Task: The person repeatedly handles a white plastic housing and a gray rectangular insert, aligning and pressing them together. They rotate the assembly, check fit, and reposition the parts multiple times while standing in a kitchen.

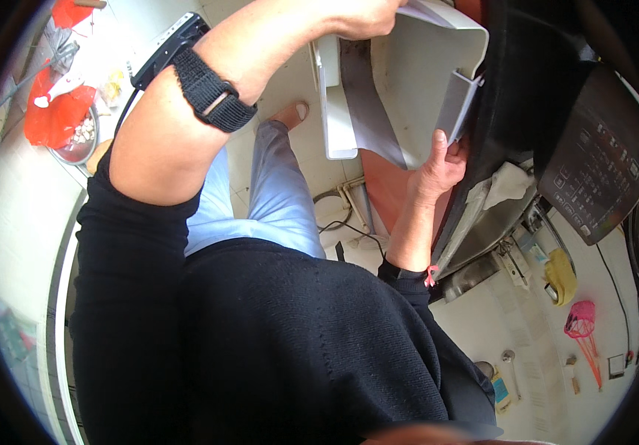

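Observation:
A white box-like drawer with a grey strip along its near right edge is tilted at the top, beside a dark counter front. My left hand is closed at its far rim; the frame's upper edge cuts off part of the fingers. At the near right corner, my right hand grips the drawer, its thumb up against the grey strip and its other fingers partly hidden. Below the drawer, a reddish cabinet panel shows.
On the right are a black appliance panel, a sink with a pale cloth, and a hanging pink mesh strainer. At left, a metal bowl and red plastic bag rest on a white surface. A cable lies on the floor.

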Demonstrator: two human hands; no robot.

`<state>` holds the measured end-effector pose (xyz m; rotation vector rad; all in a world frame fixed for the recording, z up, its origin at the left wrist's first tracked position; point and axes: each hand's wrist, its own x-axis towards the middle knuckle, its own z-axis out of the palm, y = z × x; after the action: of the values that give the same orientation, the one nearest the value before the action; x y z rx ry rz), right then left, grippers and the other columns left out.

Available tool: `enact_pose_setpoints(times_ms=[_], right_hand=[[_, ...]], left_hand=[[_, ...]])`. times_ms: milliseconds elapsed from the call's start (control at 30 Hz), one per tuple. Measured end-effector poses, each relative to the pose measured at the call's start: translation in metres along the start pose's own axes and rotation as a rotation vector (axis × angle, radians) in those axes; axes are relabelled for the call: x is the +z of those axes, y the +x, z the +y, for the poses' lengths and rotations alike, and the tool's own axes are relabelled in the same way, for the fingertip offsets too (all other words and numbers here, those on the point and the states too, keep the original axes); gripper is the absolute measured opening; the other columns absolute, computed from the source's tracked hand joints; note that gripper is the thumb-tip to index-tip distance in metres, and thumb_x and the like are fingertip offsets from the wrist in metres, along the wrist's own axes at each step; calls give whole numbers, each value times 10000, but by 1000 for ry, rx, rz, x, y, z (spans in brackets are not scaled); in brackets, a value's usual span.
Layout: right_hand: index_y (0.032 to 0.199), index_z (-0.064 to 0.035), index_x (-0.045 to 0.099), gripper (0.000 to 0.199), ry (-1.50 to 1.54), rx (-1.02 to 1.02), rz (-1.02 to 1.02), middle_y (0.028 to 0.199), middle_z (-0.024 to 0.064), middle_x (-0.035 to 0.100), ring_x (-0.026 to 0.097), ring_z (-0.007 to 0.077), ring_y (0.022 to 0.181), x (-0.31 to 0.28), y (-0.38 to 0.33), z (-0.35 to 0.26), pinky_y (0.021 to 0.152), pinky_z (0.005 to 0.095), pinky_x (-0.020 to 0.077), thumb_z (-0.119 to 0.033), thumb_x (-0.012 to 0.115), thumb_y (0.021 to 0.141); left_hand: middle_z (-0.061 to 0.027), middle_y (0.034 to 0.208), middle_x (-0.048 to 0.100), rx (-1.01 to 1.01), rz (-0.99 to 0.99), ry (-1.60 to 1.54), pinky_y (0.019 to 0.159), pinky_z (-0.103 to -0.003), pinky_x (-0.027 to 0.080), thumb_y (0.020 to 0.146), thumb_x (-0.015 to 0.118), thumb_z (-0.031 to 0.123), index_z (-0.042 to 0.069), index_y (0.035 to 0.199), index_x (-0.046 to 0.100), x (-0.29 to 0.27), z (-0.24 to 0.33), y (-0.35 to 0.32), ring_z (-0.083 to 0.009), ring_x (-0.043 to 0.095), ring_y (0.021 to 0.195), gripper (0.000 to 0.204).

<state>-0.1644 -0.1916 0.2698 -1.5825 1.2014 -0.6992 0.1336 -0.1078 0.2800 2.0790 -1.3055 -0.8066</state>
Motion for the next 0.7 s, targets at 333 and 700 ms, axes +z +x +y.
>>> enact_pose_setpoints(times_ms=[333, 700], right_hand=[[1031, 67, 657, 388, -289, -89, 150, 1014, 119, 692, 616, 192, 924, -1, 6, 19, 882, 310, 467, -252, 776, 844], [1127, 86, 582, 677, -195, -86, 211, 1134, 153, 655, 625, 216, 1006, 21, 8, 30, 884, 318, 499, -561, 573, 927]], left_hand=[[-242, 847, 670, -27, -90, 69, 783, -517, 518, 707, 535, 114, 39, 849, 674, 11, 6, 11, -421, 658, 860, 212], [-214, 857, 681, -60, -60, 95, 783, -513, 513, 728, 539, 134, 67, 896, 698, 22, 19, 17, -409, 658, 870, 241]])
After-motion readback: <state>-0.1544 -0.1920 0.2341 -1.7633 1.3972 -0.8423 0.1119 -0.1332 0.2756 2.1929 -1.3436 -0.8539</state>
